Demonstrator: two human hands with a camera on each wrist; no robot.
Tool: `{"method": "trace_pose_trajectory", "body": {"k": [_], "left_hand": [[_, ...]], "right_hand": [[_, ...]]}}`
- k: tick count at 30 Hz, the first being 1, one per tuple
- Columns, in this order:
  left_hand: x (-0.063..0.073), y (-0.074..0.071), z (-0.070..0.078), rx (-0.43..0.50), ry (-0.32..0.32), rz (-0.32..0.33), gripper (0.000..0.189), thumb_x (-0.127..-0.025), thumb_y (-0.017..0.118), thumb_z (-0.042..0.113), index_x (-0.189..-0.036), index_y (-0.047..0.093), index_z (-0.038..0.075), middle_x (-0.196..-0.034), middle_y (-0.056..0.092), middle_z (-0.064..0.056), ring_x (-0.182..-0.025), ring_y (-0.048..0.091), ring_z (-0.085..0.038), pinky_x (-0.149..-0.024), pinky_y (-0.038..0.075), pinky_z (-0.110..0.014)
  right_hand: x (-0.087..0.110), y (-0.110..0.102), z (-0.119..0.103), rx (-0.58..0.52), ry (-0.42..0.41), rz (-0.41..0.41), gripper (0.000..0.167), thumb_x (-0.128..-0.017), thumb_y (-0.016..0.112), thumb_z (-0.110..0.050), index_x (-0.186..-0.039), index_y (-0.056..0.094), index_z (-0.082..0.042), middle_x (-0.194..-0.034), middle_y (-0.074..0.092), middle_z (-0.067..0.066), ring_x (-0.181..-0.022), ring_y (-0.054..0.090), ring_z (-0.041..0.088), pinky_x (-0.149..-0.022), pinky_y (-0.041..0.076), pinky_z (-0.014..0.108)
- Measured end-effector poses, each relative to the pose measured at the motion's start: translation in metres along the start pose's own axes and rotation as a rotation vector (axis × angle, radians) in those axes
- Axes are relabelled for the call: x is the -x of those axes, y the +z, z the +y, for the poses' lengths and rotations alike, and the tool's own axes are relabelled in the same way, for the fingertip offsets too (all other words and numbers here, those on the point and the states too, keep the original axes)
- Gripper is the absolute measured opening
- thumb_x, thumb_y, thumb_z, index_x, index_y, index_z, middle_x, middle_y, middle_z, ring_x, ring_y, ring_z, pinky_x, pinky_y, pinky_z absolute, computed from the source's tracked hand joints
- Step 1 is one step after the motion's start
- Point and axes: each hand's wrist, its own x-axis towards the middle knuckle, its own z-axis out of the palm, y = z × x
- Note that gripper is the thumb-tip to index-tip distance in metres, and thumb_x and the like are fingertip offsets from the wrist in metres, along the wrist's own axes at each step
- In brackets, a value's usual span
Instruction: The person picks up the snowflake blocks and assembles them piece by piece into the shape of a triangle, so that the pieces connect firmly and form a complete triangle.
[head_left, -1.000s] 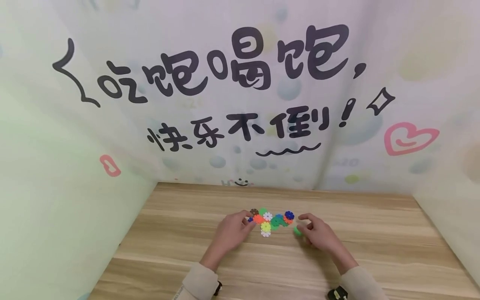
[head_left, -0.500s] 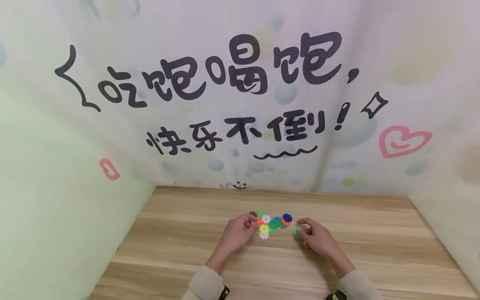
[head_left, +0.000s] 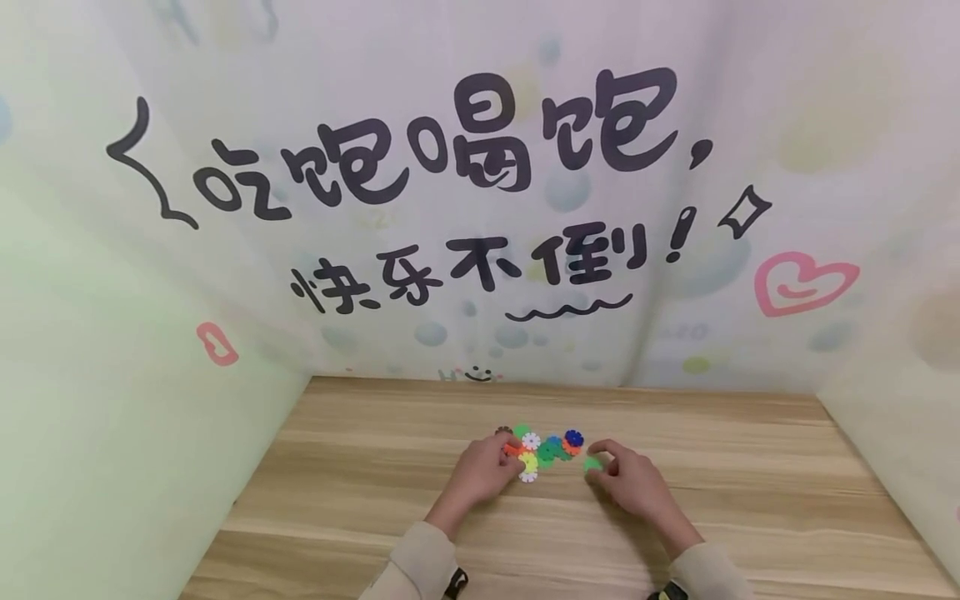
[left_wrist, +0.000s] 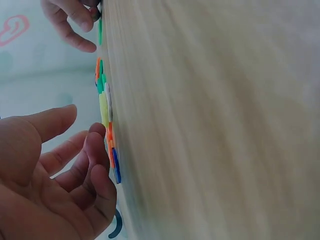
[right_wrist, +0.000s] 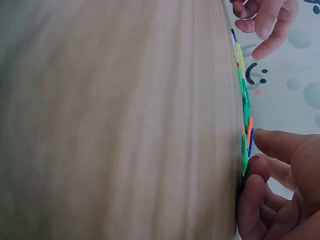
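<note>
Small notched plastic discs lie on the wooden table, many overlapping in a cluster in the head view. Among them are a yellow disc [head_left: 528,461], a dark green disc [head_left: 548,452] and a dark blue disc [head_left: 574,438]. My left hand [head_left: 482,471] is over the cluster's left end, covering part of an orange disc [head_left: 513,450]; its thumb stands apart from the loosely bent fingers. At the right, a bright green disc [head_left: 592,465] lies flat, apart from the others. My right hand [head_left: 636,483] is beside it, fingertips right at its edge, thumb and forefinger spread.
The wood-grain table [head_left: 360,467] meets a printed backdrop [head_left: 480,333] with black lettering at its far edge. A pale green side wall [head_left: 150,417] stands at the left. Dark bands [head_left: 455,582] show at the wrists below light sleeves [head_left: 420,557].
My left hand has shifted right over the cluster, from its left edge to the orange and yellow discs. My right hand has stayed by the bright green disc. The view has tilted slightly.
</note>
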Motion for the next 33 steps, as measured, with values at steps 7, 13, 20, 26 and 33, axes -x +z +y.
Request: {"method": "trace_pose_trajectory", "body": {"k": [7, 13, 20, 26, 33], "left_hand": [[-0.005, 0.005, -0.004, -0.054, 0.007, -0.046, 0.033, -0.091, 0.071, 0.019, -0.122, 0.065, 0.010, -0.055, 0.045, 0.008, -0.045, 0.037, -0.008, -0.045, 0.031, -0.024], [-0.008, 0.008, 0.001, -0.138, -0.001, -0.061, 0.033, -0.091, 0.071, 0.021, -0.122, 0.065, 0.013, -0.058, 0.048, 0.006, -0.048, 0.041, -0.010, -0.046, 0.036, -0.027], [-0.009, 0.009, 0.008, -0.243, 0.017, -0.063, 0.033, -0.089, 0.074, 0.021, -0.121, 0.066, 0.015, -0.068, 0.054, 0.007, -0.058, 0.047, -0.013, -0.053, 0.040, -0.029], [-0.010, 0.010, 0.008, -0.282, 0.022, -0.066, 0.032, -0.089, 0.075, 0.021, -0.119, 0.066, 0.017, -0.073, 0.056, 0.008, -0.063, 0.049, -0.015, -0.056, 0.042, -0.030], [-0.011, 0.010, 0.008, -0.308, 0.020, -0.057, 0.030, -0.087, 0.077, 0.022, -0.114, 0.066, 0.016, -0.079, 0.061, 0.006, -0.067, 0.051, -0.014, -0.060, 0.045, -0.032]], "right_hand": [[0.000, -0.001, -0.001, 0.049, -0.020, 0.014, 0.031, -0.089, 0.076, -0.022, -0.118, 0.066, -0.016, -0.062, 0.052, -0.003, -0.052, 0.046, 0.014, -0.050, 0.039, 0.029], [0.000, -0.001, -0.002, 0.083, -0.035, 0.017, 0.028, -0.089, 0.076, -0.021, -0.116, 0.067, -0.015, -0.064, 0.053, -0.003, -0.054, 0.046, 0.014, -0.051, 0.038, 0.029], [0.002, 0.001, -0.004, 0.094, -0.028, 0.015, 0.028, -0.088, 0.077, -0.019, -0.114, 0.067, -0.015, -0.064, 0.052, -0.003, -0.055, 0.045, 0.014, -0.052, 0.037, 0.031], [0.002, 0.002, -0.004, 0.113, -0.039, 0.028, 0.027, -0.087, 0.078, -0.018, -0.111, 0.067, -0.014, -0.064, 0.052, -0.004, -0.055, 0.045, 0.014, -0.053, 0.037, 0.031], [0.002, 0.001, -0.004, 0.115, -0.044, 0.036, 0.025, -0.085, 0.079, -0.016, -0.106, 0.066, -0.012, -0.070, 0.054, -0.003, -0.061, 0.049, 0.015, -0.058, 0.042, 0.033]]}}
